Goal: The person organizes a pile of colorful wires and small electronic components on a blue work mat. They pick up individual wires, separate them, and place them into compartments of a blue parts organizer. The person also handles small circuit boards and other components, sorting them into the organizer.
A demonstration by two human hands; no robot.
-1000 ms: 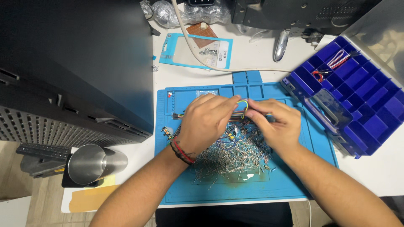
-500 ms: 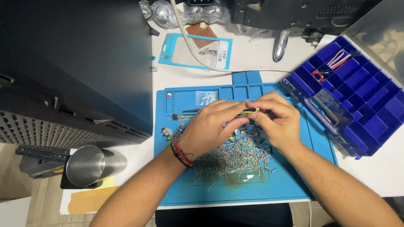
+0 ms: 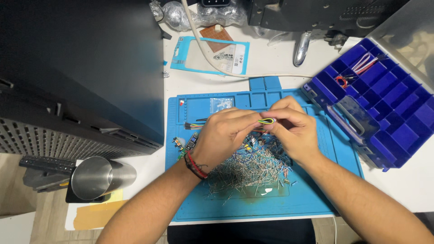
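A small bundle of thin wires [image 3: 266, 121], yellow, green and dark, is pinched between the fingertips of both hands above the middle of the blue mat [image 3: 312, 199]. Compared with a second ago, the bundle has been bent over: a tight loop now shows at its end, where earlier the strands ran straighter between the fingers, and both hands have drawn closer together. The wires are thus judged to be in the course of being folded or coiled into a compact shape.

The left hand [image 3: 224, 138] is closed on the bundle from the left, thumb and forefinger on the strands; a red and black cord band sits on its wrist. The right hand [image 3: 291, 131] is closed on the looped end from the right.

Under the hands a loose heap of leaded parts [image 3: 246, 174] is spread, thin bare metal legs, stiff and glinting, with small coloured bodies. The mat looks soft, matte and rubbery, with moulded shallow pockets along its far edge. Near its left edge a short ribbon of coloured leads [image 3: 193, 125] lies flat.

At the right edge of the white surface [image 3: 271, 68] an open organiser [image 3: 398, 99] of hard, glossy blue plastic is set, with square compartments, a few holding red and white wires. At the near left corner a steel cup [image 3: 97, 177], brushed and cylindrical, is lying on its side.
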